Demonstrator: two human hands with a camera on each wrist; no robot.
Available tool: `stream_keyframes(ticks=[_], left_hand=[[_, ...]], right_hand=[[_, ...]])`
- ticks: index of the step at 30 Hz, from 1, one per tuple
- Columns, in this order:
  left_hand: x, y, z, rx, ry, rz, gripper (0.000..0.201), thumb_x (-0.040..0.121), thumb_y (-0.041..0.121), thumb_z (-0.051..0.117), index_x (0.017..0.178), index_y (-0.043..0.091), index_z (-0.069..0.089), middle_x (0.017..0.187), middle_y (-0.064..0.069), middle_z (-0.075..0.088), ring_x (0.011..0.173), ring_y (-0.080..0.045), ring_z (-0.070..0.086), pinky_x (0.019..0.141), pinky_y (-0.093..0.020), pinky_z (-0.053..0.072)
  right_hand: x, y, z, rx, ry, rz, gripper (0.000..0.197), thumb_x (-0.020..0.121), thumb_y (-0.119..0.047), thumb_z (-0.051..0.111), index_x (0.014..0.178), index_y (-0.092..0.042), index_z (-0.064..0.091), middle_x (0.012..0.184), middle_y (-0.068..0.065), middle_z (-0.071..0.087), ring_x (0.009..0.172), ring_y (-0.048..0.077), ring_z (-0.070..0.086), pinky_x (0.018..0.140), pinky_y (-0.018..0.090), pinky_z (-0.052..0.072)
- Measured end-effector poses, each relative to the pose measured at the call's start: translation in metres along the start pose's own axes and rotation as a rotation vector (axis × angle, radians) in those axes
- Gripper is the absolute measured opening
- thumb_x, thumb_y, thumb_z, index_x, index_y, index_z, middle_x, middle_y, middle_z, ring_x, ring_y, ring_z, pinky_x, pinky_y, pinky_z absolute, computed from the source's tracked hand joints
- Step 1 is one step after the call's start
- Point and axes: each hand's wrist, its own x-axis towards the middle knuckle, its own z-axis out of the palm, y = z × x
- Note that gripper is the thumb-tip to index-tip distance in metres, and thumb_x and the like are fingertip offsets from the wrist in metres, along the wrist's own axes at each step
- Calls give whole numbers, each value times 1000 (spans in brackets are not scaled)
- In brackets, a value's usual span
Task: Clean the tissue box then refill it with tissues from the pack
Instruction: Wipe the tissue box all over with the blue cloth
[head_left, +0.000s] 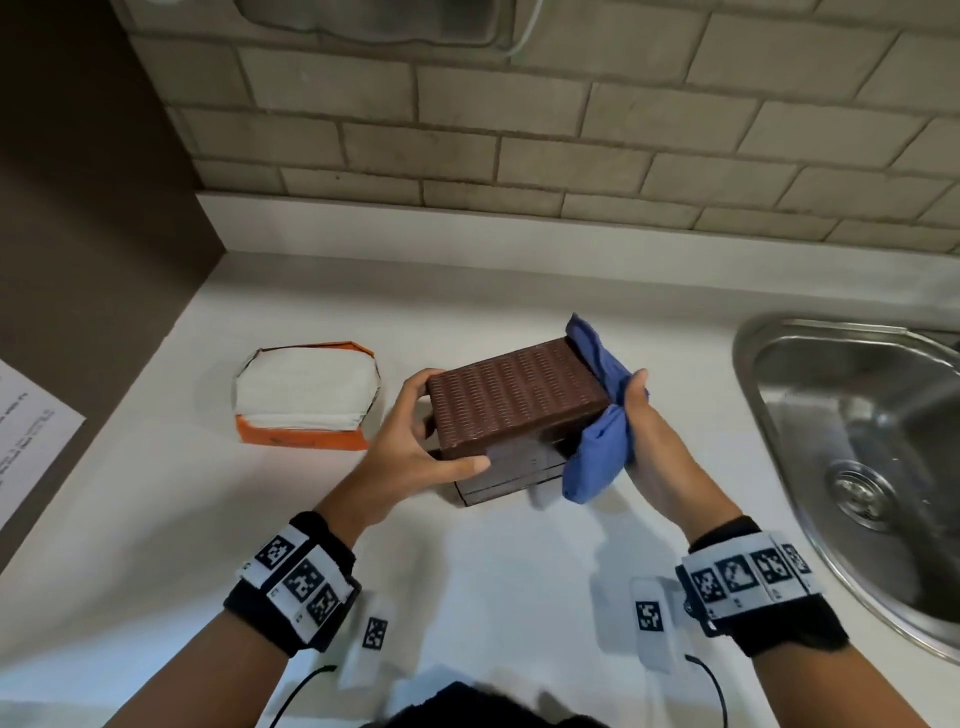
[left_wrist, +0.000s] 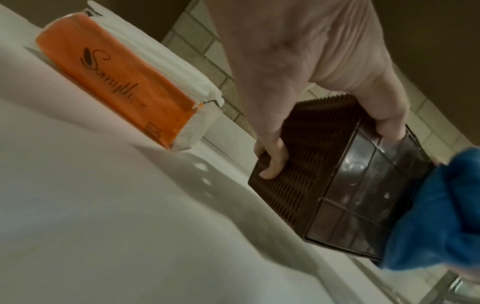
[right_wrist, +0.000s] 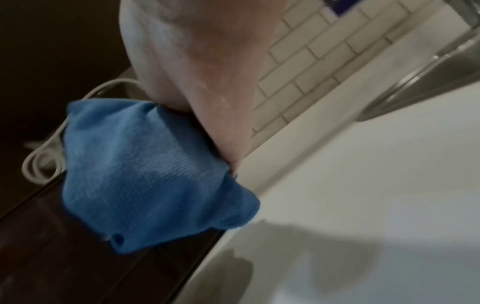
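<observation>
A brown ribbed tissue box (head_left: 514, 395) is tilted up above the white counter, over a second dark brown piece (head_left: 509, 483) lying beneath it. My left hand (head_left: 415, 441) grips the box's left end, thumb on the near side and fingers on the far edge; in the left wrist view the box (left_wrist: 311, 164) shows its ribbed wall and gridded face. My right hand (head_left: 654, 447) holds a bunched blue cloth (head_left: 597, 457) against the box's right end, and the cloth (right_wrist: 145, 174) hides that end. The opened orange tissue pack (head_left: 306, 395) lies left of the box, white tissues showing.
A steel sink (head_left: 857, 441) is set into the counter at the right, close to my right arm. A tiled wall (head_left: 519, 130) runs along the back. A dark panel (head_left: 78, 208) and a printed sheet (head_left: 26, 431) lie at the left. A white cable (right_wrist: 44, 156) coils beyond the cloth.
</observation>
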Motion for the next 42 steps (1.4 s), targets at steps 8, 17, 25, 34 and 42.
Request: stream_keyframes(ticks=[8, 17, 25, 34, 42], left_hand=[[-4, 16, -7, -187, -90, 30, 83, 62, -9, 75, 129, 32, 46, 123, 20, 62, 110, 9, 63, 86, -10, 50], [-2, 29, -4, 312, -281, 9, 132, 54, 45, 89, 157, 41, 5, 161, 20, 18, 148, 5, 23, 121, -25, 24], [4, 29, 11, 204, -78, 106, 114, 56, 38, 93, 150, 40, 28, 147, 8, 46, 135, -13, 52, 111, -48, 46], [0, 23, 15, 113, -21, 72, 97, 59, 8, 95, 129, 50, 42, 113, 43, 60, 118, 3, 61, 97, -19, 52], [-3, 16, 7, 14, -13, 29, 124, 48, 30, 98, 151, 35, 29, 144, 3, 54, 133, -13, 54, 109, -49, 48]], right_hand=[[0, -27, -25, -303, -372, -101, 115, 61, -32, 84, 147, -48, 9, 152, -13, 29, 135, 7, 39, 110, 38, 38], [0, -52, -12, -916, -273, -308, 115, 62, -46, 84, 146, -50, 6, 131, -9, 25, 128, 17, 27, 109, 29, 30], [-5, -58, 19, -1270, -269, -660, 92, 80, -69, 44, 152, -24, 10, 160, 3, 11, 147, 19, 2, 112, 43, 18], [-16, -47, 39, -1291, -87, -657, 77, 90, -63, 23, 148, -13, 30, 156, 7, 28, 147, 23, 17, 118, 43, 21], [-15, -41, 23, -1143, -113, -598, 70, 91, -63, 22, 150, -23, 26, 159, -5, 20, 148, 11, 9, 117, 38, 25]])
